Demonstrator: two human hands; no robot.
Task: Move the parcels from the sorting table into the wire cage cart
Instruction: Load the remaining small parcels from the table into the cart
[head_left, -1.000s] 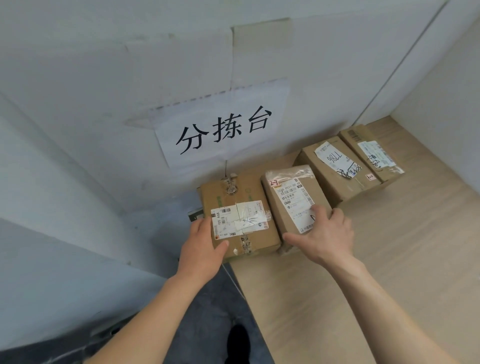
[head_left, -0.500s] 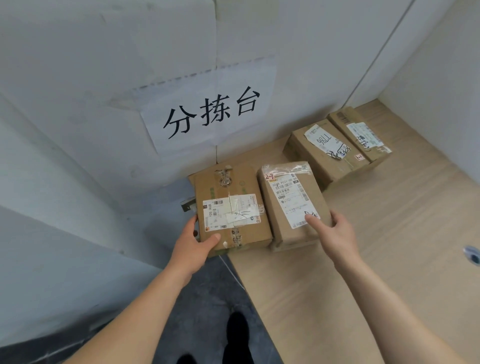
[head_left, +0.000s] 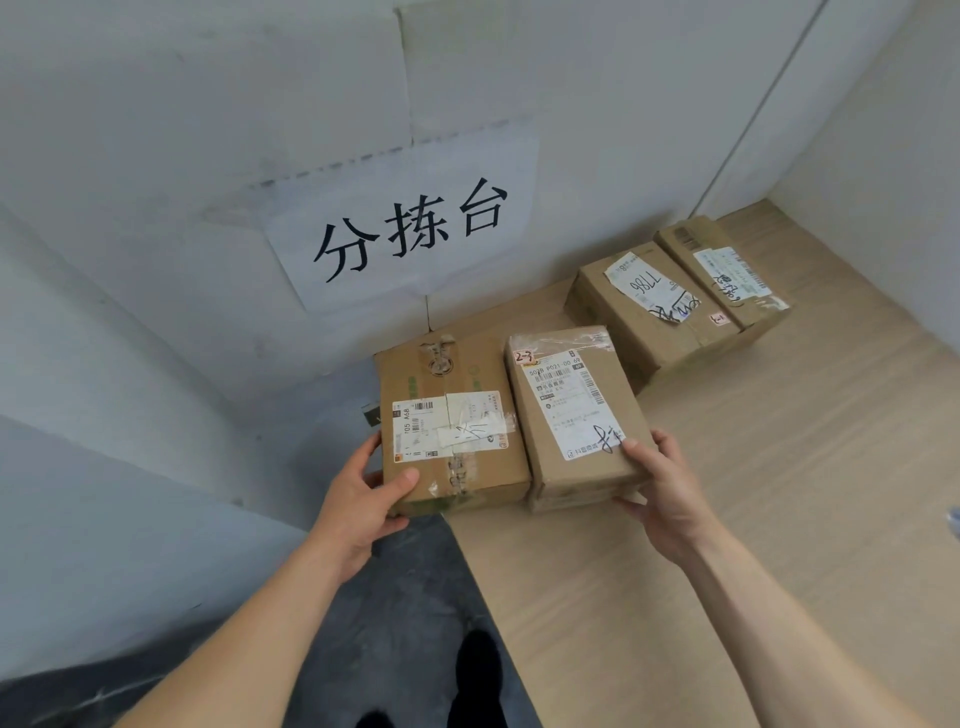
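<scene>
The left hand (head_left: 358, 499) grips the left box (head_left: 447, 426) and the right hand (head_left: 662, 488) grips the right box (head_left: 571, 415), 2 boxes touching.

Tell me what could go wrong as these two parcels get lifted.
The left hand holds the wide parcel at its near left corner; lifted one-handed, it may tilt and slip from that grip.
That parcel appears to overhang the table edge, so a slip could send it to the floor.
The right hand pinches the narrow parcel at one corner, thumb on the label; it could swivel out.
</scene>
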